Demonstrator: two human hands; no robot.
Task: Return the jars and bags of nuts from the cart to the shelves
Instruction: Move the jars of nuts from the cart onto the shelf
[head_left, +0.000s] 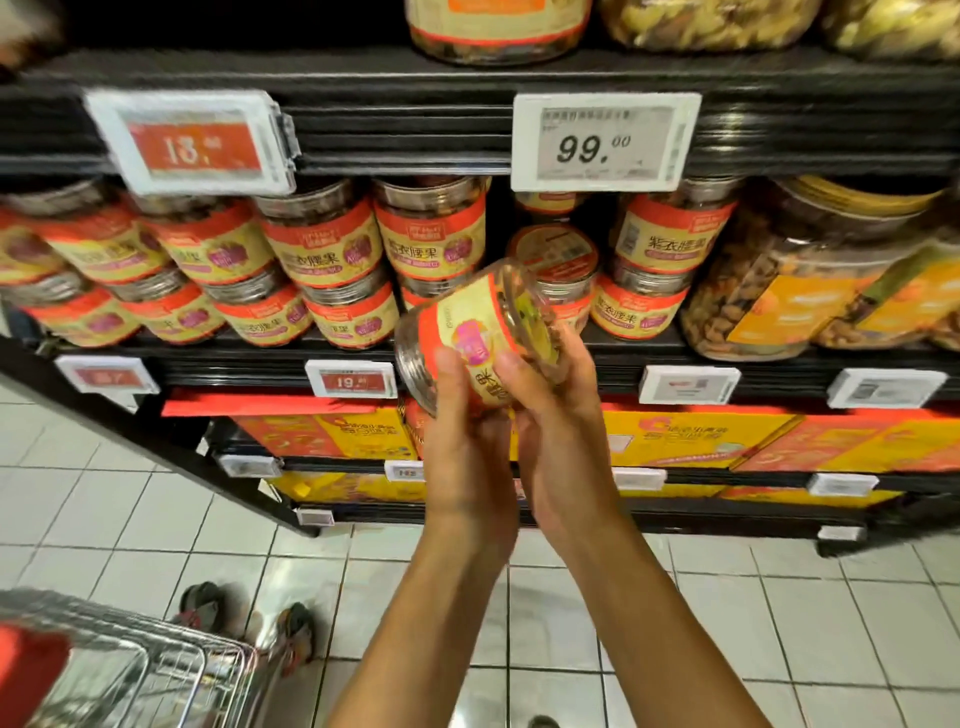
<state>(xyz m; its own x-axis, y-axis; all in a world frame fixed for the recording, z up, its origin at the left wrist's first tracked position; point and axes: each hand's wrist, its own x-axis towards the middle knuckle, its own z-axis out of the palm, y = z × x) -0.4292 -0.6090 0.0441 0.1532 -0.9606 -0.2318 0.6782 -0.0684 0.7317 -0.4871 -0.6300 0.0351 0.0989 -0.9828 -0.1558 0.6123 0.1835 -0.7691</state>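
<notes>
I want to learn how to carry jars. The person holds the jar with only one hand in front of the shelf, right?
Not quite. Two hands hold the jar, not one: the left hand and the right hand grip it together. The head view shows this. The jar is in front of the shelf, as you said.

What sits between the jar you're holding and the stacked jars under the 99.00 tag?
Head view: one lone jar, lid showing, stands in the gap just behind the held jar.

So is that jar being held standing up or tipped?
Tipped over: the jar lies sideways, its label writing turned, between the left hand and right hand.
</notes>
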